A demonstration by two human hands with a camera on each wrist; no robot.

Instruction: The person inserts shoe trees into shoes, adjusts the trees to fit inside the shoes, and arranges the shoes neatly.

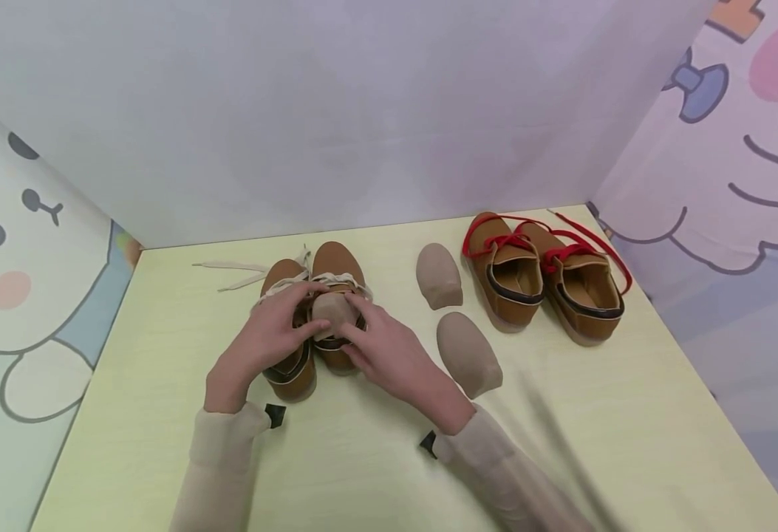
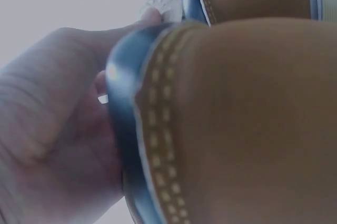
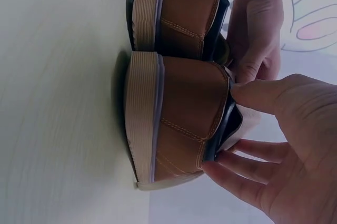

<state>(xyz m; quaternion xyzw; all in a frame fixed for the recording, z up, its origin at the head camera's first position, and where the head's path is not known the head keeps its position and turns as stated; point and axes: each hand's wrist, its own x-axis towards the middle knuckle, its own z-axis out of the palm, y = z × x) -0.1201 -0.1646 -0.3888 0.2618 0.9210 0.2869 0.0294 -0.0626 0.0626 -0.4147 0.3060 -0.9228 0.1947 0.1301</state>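
Two brown shoes with white laces stand side by side, toes away from me: the left shoe (image 1: 298, 384) and the right shoe (image 1: 338, 262). A taupe shoe insert (image 1: 333, 314) sits at the mouth of the right shoe, its far end hidden inside. My left hand (image 1: 272, 329) pinches the insert's left side between thumb and fingers, reaching across the left shoe. From the right, my right hand (image 1: 395, 355) holds the insert, thumb and fingers spread around it. In the right wrist view, these right fingers (image 3: 247, 169) also touch the shoe's dark collar (image 3: 224, 119).
Two more taupe inserts, one far (image 1: 439, 277) and one near (image 1: 470, 355), lie right of my hands. Beyond them stands another brown pair (image 1: 504, 295) with red laces. A loose white lace (image 1: 242, 267) trails left across the pale yellow table (image 1: 162, 355). Cloth walls (image 1: 362, 111) border the table.
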